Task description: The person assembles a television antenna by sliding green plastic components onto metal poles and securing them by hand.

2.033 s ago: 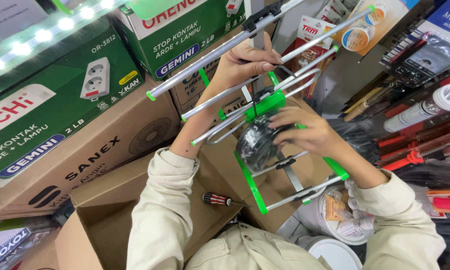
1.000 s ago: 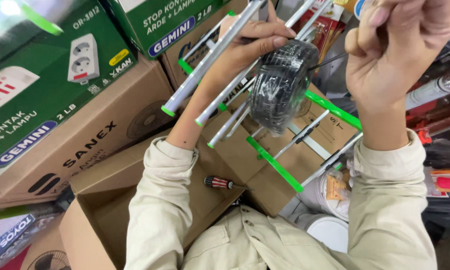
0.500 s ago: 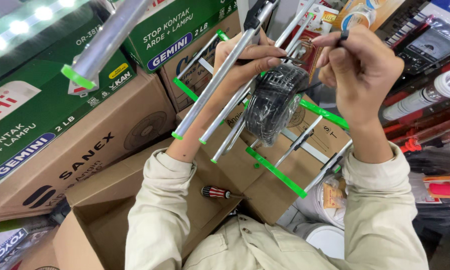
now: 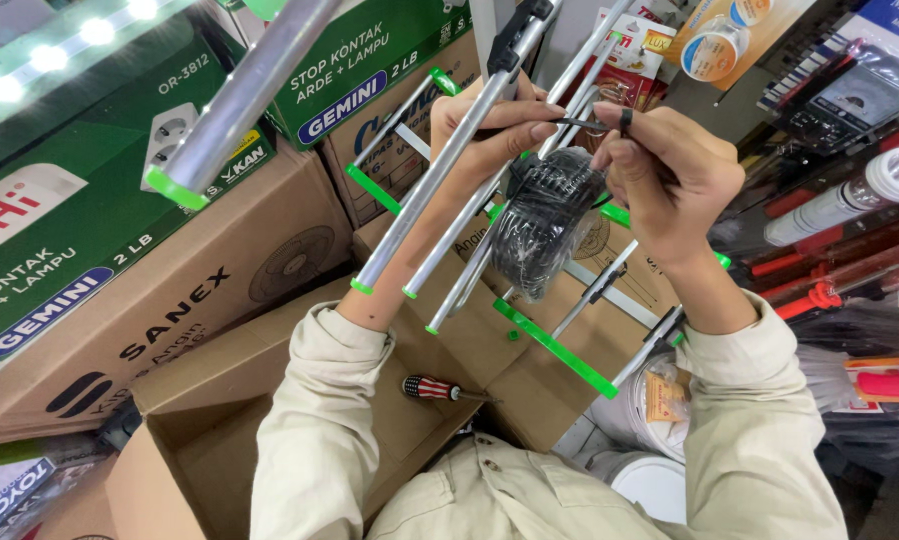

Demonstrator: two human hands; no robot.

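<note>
Here the cable coil (image 4: 545,220) hangs between both grips.

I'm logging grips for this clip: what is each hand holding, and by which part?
The left hand grips the metal antenna around its rods. The right hand pinches a thin black tie above the black cable coil.

Beige long-sleeved button shirt, cuffs pushed up; bare hands (image 4: 590,140).
</note>
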